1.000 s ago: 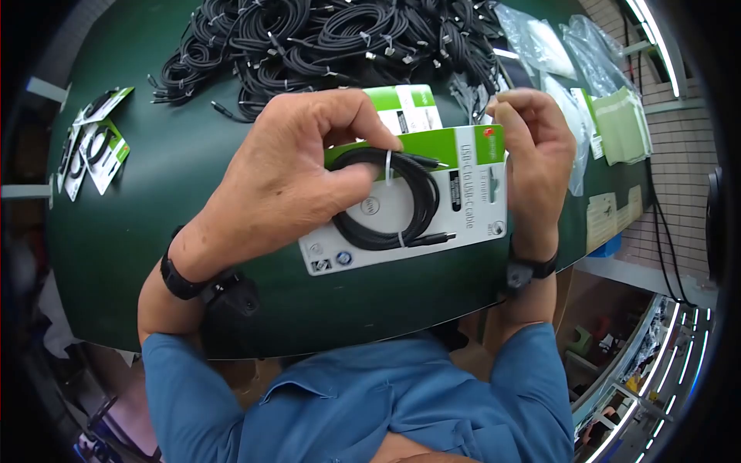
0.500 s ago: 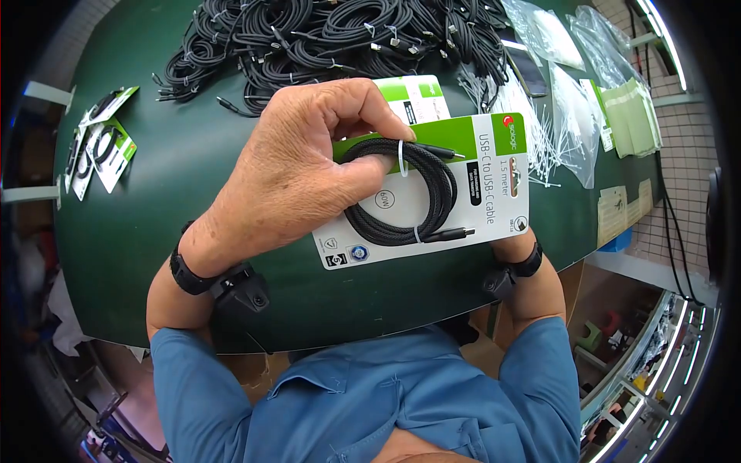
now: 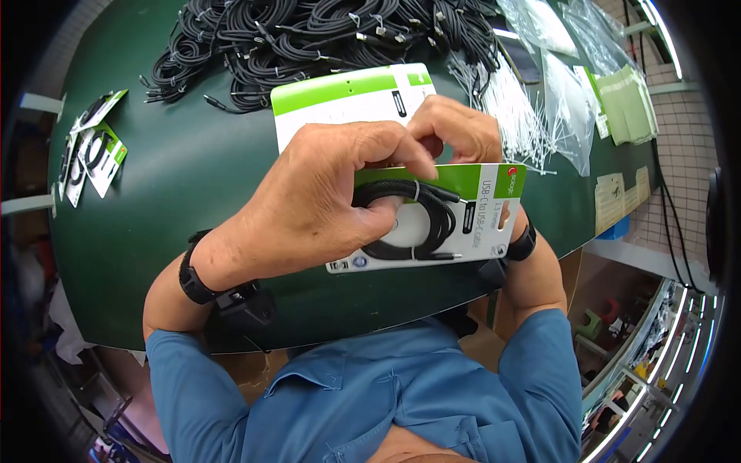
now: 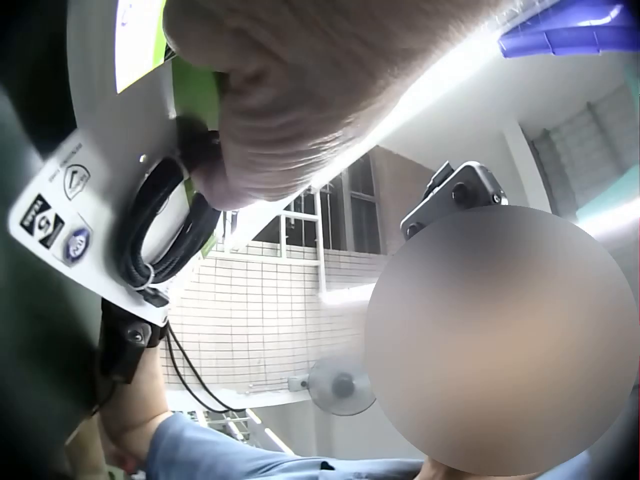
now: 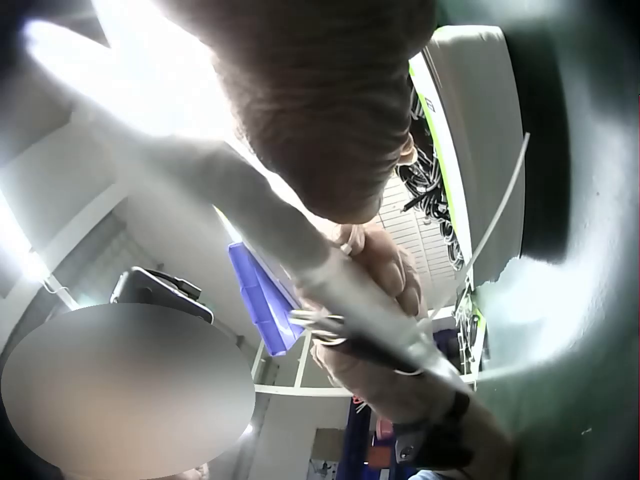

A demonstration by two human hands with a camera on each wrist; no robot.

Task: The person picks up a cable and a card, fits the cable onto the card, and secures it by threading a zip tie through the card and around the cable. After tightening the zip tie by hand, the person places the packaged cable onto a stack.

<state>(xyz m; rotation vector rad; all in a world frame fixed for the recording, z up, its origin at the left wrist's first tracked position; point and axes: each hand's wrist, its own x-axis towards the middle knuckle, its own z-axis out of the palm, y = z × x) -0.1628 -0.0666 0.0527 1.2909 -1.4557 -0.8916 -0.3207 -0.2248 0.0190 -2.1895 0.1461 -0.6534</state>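
My left hand (image 3: 324, 201) grips a white and green retail card (image 3: 490, 216) together with the coiled black USB-C cable (image 3: 444, 224) on its face, thumb inside the coil. White ties fasten the coil. My right hand (image 3: 459, 131) is bent behind the card's upper edge, close to the left fingertips; the card and left hand partly hide its fingers, and I cannot tell whether they pinch anything. In the right wrist view, a thin white cable tie tail (image 5: 500, 205) sticks out behind the card. The left wrist view shows the cable (image 4: 165, 225) against the card.
Behind my hands lies a stack of green-topped cards (image 3: 340, 89). A heap of coiled black cables (image 3: 324, 38) covers the far side. Loose white cable ties (image 3: 513, 116) and plastic bags (image 3: 567, 108) lie right; finished carded cables (image 3: 96, 147) lie left.
My right hand moved from the card's right end, behind the card, to its upper edge near the left fingertips. The card is lower and tilted, revealing more of the card stack.
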